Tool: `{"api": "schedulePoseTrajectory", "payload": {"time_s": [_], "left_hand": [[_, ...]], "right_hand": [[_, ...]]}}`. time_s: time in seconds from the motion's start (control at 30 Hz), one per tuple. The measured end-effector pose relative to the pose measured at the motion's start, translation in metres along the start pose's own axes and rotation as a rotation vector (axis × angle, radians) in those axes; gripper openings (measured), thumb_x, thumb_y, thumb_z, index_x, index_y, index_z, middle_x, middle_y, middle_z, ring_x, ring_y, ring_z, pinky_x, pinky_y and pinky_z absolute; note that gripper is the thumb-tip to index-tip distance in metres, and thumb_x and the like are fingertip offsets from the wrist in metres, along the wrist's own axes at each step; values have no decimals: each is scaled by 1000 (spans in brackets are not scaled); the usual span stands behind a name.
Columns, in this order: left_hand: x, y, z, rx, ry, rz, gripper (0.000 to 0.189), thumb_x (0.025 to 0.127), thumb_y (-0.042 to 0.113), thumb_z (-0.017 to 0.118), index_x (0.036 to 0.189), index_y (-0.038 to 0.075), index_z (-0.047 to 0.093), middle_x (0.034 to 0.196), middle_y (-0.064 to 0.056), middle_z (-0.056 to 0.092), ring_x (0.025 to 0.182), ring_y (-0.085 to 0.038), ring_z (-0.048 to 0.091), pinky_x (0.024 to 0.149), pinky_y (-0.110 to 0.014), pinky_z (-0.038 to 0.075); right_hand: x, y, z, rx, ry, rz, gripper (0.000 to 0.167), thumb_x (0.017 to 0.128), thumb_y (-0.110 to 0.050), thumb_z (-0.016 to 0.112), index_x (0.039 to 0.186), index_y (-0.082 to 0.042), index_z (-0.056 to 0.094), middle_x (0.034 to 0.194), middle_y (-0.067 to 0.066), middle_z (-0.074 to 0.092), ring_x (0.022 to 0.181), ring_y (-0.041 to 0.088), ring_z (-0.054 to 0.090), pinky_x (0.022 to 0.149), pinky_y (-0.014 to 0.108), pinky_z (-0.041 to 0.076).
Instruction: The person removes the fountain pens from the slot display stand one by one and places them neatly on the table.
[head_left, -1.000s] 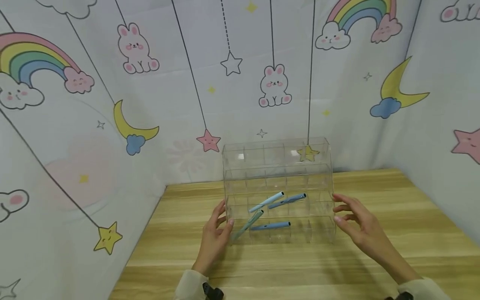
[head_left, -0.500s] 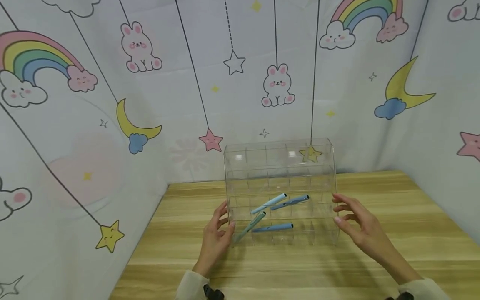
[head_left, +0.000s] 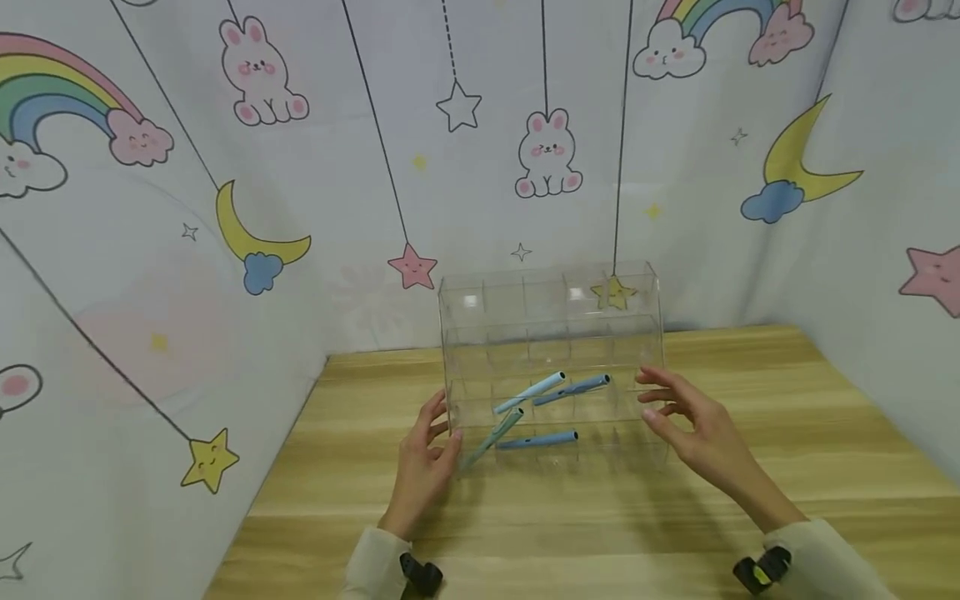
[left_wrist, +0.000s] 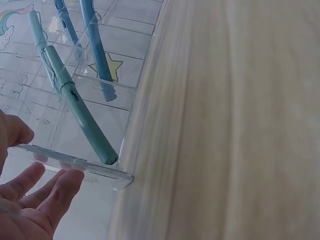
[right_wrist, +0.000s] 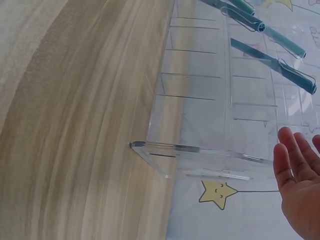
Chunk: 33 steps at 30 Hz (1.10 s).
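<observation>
Rack [head_left: 547, 329]: clear, tiered, standing upright on the surface [head_left: 540, 533], long side running left to right.
Left hand [head_left: 425, 462]: grasping the rack's left side low down, thumb on the inner face, fingers on the outer.
Right hand [head_left: 697, 429]: released, fingers loosely extended, holding nothing; just in front of the rack's right edge.
Right-side contact: not clear from these views.
Dark-blue pen [head_left: 572, 391]: in the second tier up, directly left of the right fingertips; long axis rising rightward, upper end towards that hand. Nearer hand: right.
Light-blue pen [head_left: 529, 394]: same tier, further left, slightly steeper.
Green pen [head_left: 492, 438]: low in the left corner, rising steeply rightward. Nearer hand: left.
Lower blue pen [head_left: 537, 440]: bottom tier, almost level, between both hands.
</observation>
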<state>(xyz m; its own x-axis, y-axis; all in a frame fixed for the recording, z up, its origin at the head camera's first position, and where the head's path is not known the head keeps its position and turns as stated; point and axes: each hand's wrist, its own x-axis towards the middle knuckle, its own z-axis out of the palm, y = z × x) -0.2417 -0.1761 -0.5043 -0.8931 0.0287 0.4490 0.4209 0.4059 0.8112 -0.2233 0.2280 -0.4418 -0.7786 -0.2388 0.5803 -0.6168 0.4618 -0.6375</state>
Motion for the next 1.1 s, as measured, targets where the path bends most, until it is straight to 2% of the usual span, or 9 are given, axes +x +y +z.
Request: {"api": "schedulePoseTrajectory", "payload": {"time_s": [0.13, 0.27, 0.4, 0.63, 0.73, 0.8, 0.93, 1.0, 1.1], "left_hand": [[3, 1, 0, -2, 1, 16, 68, 101, 2, 70, 162, 20, 46, 149, -26, 62, 120, -46, 74, 76, -31, 66], [11, 1, 3, -7, -17, 30, 67, 103, 5, 69, 163, 20, 45, 150, -28, 60, 121, -47, 73, 77, -34, 67], [13, 3, 1, -1, 2, 17, 67, 103, 7, 70, 163, 23, 46, 150, -25, 61, 122, -46, 73, 78, -36, 68], [1, 0, -5, 1, -11, -18, 66, 102, 7, 70, 162, 21, 47, 151, -26, 61, 122, -45, 73, 79, -36, 68], [-6, 0, -6, 5, -12, -31, 67, 102, 6, 71, 162, 22, 47, 151, -25, 62, 123, -45, 73, 78, -34, 67], [-8, 0, -6, 6, -9, -28, 67, 102, 6, 71, 162, 22, 47, 151, -24, 62, 123, -44, 73, 78, -32, 67], [-8, 0, -6, -1, -5, -13, 66, 102, 6, 70, 162, 20, 47, 151, -25, 61, 121, -45, 74, 77, -29, 66], [-6, -1, -5, -1, -3, -5, 66, 102, 5, 70, 162, 19, 47, 150, -26, 61, 121, -45, 74, 75, -28, 65], [4, 0, -4, 6, -12, 14, 65, 103, 8, 69, 163, 20, 45, 151, -26, 61, 121, -45, 74, 76, -29, 66]], "right_hand": [[4, 2, -2, 5, -1, -4, 62, 100, 3, 70, 158, -10, 52, 145, -6, 66, 118, -6, 68, 93, 9, 51], [8, 0, -7, -4, 20, -11, 63, 99, 5, 71, 157, -11, 54, 143, 2, 68, 116, -7, 69, 94, 6, 50], [16, -1, -5, 8, 6, -5, 63, 100, 2, 70, 159, -13, 52, 143, 10, 68, 116, -7, 70, 96, 6, 50], [13, -2, 4, 2, -13, 44, 59, 102, -3, 72, 157, -14, 55, 140, -15, 66, 110, -9, 71, 93, 7, 52], [10, -2, 8, 8, -9, 59, 57, 102, -4, 72, 155, -15, 56, 137, -19, 65, 107, -10, 71, 92, 7, 53], [10, -3, 10, 8, -7, 66, 56, 102, -5, 72, 155, -15, 57, 137, -15, 67, 106, -10, 71, 92, 7, 53], [14, -5, 13, 20, -23, 62, 52, 102, -5, 72, 152, -11, 59, 138, 7, 71, 106, -10, 71, 90, 8, 54], [18, -6, 13, 23, -34, 48, 51, 101, -4, 72, 150, -10, 61, 136, 16, 71, 105, -9, 71, 90, 8, 54], [27, -7, 11, 24, -33, 26, 50, 101, -2, 72, 149, -10, 62, 135, 19, 71, 104, -9, 71, 90, 7, 54]]}}
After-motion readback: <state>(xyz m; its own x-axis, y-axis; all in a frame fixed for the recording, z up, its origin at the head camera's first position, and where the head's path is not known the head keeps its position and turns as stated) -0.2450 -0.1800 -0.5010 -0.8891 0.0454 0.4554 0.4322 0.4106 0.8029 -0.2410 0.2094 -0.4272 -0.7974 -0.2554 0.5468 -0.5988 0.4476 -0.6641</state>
